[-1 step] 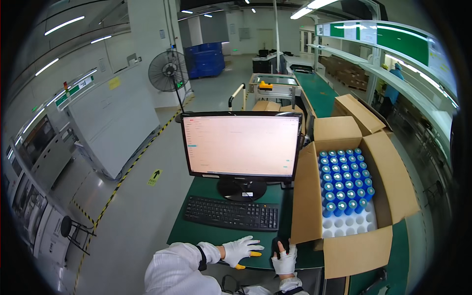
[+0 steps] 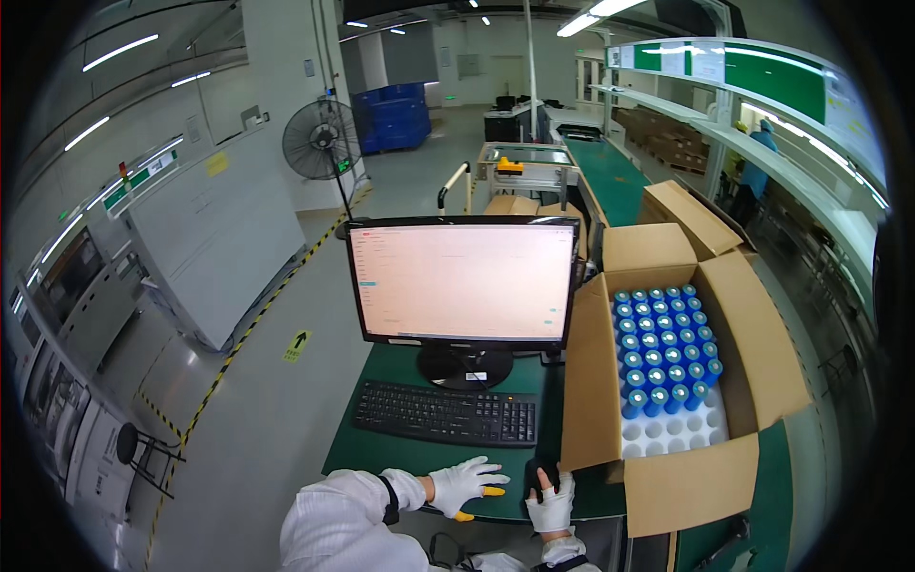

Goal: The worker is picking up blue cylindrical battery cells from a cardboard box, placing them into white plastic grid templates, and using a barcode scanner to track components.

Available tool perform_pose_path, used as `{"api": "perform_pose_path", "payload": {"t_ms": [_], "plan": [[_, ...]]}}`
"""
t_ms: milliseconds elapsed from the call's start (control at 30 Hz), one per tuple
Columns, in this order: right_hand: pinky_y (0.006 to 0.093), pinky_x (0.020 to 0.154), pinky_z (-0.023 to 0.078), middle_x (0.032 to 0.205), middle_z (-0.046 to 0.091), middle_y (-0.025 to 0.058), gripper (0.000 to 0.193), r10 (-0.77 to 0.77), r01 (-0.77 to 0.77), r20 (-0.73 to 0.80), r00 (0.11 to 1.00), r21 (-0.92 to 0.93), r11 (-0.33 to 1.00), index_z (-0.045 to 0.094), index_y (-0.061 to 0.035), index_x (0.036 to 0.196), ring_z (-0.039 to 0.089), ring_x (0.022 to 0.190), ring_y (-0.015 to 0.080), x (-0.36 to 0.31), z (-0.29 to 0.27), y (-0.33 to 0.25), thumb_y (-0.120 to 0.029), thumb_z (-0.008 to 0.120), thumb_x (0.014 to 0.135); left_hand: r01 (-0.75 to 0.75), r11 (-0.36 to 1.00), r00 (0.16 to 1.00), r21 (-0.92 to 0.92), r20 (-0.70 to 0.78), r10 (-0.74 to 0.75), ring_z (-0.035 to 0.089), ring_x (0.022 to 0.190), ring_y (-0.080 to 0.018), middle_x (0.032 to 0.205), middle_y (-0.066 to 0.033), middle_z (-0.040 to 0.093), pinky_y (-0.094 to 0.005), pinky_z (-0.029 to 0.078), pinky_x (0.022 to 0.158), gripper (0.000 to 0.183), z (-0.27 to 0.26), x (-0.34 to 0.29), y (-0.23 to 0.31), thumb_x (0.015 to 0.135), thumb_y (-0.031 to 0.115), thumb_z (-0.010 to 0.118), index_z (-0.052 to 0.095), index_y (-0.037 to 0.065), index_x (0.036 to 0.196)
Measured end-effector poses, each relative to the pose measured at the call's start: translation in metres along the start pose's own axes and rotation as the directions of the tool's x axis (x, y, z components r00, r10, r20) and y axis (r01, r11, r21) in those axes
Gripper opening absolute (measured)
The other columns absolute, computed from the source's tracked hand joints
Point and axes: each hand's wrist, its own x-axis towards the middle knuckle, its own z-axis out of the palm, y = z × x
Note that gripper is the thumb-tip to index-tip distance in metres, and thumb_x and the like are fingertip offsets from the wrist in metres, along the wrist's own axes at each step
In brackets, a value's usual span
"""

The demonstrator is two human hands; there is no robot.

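Observation:
My left hand (image 2: 463, 483), in a white glove with yellow on two digits, lies at the green table's (image 2: 348, 434) front edge with its fingers spread and nothing in them. Just beyond it is a black keyboard (image 2: 446, 415). My right hand (image 2: 551, 505), in a white glove with some fingertips bare, rests over a black computer mouse (image 2: 532, 474), mostly hidden beneath it. Behind the keyboard stands a monitor (image 2: 462, 281) with a pale, lit page.
Right of my right hand, an open cardboard box (image 2: 591, 391) holds several blue cylindrical cells (image 2: 670, 355) upright in a white foam tray (image 2: 672, 440); its front holes are bare. A standing fan (image 2: 322, 138) is at the far left, and a person (image 2: 758, 162) stands at the far right.
The whole view has shifted slightly; both hands keep their places on the table and the mouse.

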Motion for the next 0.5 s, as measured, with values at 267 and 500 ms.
{"api": "perform_pose_path", "payload": {"t_ms": [267, 500], "plan": [[0.0419, 0.073, 0.054, 0.094, 0.067, 0.008, 0.033, -0.081, 0.107, -0.207, 0.975, 0.117, 0.987, 0.066, -0.0126, 0.103, 0.066, 0.087, 0.0315, -0.068, -0.129, -0.012, -0.002, 0.07, 0.072, -0.064, 0.997, 0.993, 0.037, -0.097, 0.068, 0.04, 0.133, -0.0398, 0.139, -0.0158, 0.05, -0.0552, 0.028, 0.113, 0.066, -0.004, -0.003, -0.002, 0.071, 0.042, 0.076, 0.06, 0.01, 0.127], [0.0356, 0.066, 0.055, 0.082, 0.068, 0.0109, 0.017, 0.441, -0.578, -0.707, 0.553, 0.056, 0.814, 0.07, -0.0087, 0.089, 0.067, 0.074, 0.0291, -0.201, -0.251, -0.03, 0.001, 0.068, 0.075, -0.602, 0.797, 0.768, -0.043, -0.302, 0.564, 0.065, 0.081, -0.035, 0.091, -0.0113, 0.068, -0.0437, 0.053, 0.074, 0.037, -0.028, 0.082, 0.09, 0.067, 0.018, 0.075, 0.068, 0.008, 0.102]]}}
